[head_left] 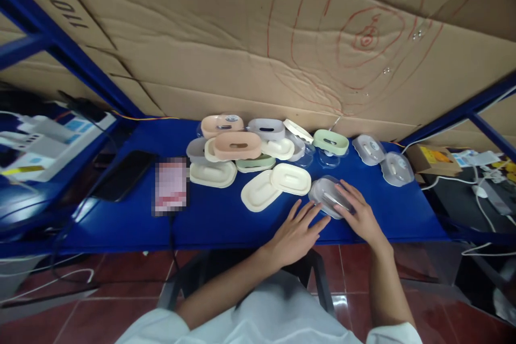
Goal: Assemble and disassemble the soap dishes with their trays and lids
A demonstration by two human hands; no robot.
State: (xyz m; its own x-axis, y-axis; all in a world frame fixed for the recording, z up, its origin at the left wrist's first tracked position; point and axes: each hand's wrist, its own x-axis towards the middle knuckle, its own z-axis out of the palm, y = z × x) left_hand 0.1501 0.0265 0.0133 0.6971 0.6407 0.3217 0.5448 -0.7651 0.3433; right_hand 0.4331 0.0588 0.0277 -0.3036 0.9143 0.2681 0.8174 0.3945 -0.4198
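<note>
A grey oval dish with a clear cover (325,193) lies near the front of the blue table. My right hand (360,214) rests on its right side, fingers spread over the cover. At its lower left is my left hand (297,231), fingers apart, the tips close to the cover's edge; whether they touch it I cannot tell. Just left of the dish, a cream oval piece (291,179) overlaps another cream piece (260,192). Behind them sits a pile of oval dishes, among them a peach one (237,146) and a grey one (266,128).
Two covered grey dishes (397,168) stand at the right rear, and a green dish (331,141) sits on clear covers. A black phone (123,176) and a blurred pink item (171,185) lie on the left. Cardboard (201,37) rises behind the blue table (217,220).
</note>
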